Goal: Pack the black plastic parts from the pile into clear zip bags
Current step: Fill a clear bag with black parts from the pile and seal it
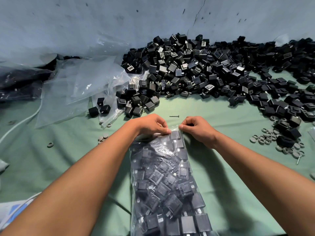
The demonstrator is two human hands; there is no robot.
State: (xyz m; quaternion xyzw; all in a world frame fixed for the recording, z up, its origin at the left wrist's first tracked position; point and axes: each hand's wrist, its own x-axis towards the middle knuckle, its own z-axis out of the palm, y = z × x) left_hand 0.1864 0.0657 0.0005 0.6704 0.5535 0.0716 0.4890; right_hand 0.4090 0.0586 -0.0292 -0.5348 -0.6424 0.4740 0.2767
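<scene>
While both hands pinch its far edge, the clear zip bag (167, 183) lies flat on the green desk (230, 167), running from the near edge of view toward the pile. Bag looks packed nearly full of black plastic parts (163, 193), which show through the film right up to just below the mouth.

Left hand (151, 124): grip clamped on the bag's top strip, thumb and forefinger pressed together at the left of the mouth. Right hand (196, 127): grip likewise clamped on the strip, just right of the left hand; fingertips of the two hands almost meet. Judgement: the zip seal is being pressed closed, and the bag is laid down so that the load does not pull on the mouth. Whether the seal is already shut along its width, cannot tell.

Loose pile (196, 70) of the same black parts sits far of the hands and spreads to the right, well apart from the bag. Empty clear bags (81, 86) lie crumpled at far left, some stray parts resting on them. A single screw (174, 116) lies between hands and pile. Grey rings (265, 137) are scattered at right, a few more at near left. A blue-grey sheet (102, 23) backs the scene.
</scene>
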